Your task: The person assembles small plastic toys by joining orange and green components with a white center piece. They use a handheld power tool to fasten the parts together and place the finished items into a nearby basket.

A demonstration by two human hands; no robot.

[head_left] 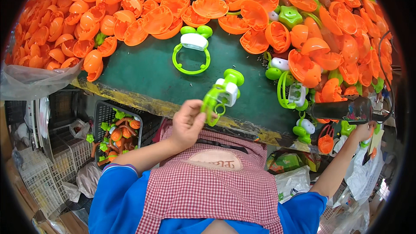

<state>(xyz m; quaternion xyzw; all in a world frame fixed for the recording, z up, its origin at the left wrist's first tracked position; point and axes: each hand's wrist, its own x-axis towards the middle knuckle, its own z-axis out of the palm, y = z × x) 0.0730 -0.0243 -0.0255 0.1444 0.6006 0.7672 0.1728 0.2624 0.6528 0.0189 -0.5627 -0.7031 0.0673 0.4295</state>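
Left hand [187,123] grips a green-and-white toy part [223,95] by its ring end, lifted just over the near edge of the green tabletop [147,71] — probably for inspection. Right hand [363,131] is closed on a dark power tool [342,109] at the tabletop's right edge. Orange shells [156,19] heaped behind — a black crate [104,112] below holds assembled pieces.

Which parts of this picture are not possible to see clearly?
Head view:
- Right hand: mostly hidden behind the dark tool; its grip cannot be told.
- Green toy part in the left hand: fingers cover its lower end.
- Black crate: far side hidden under the green table.
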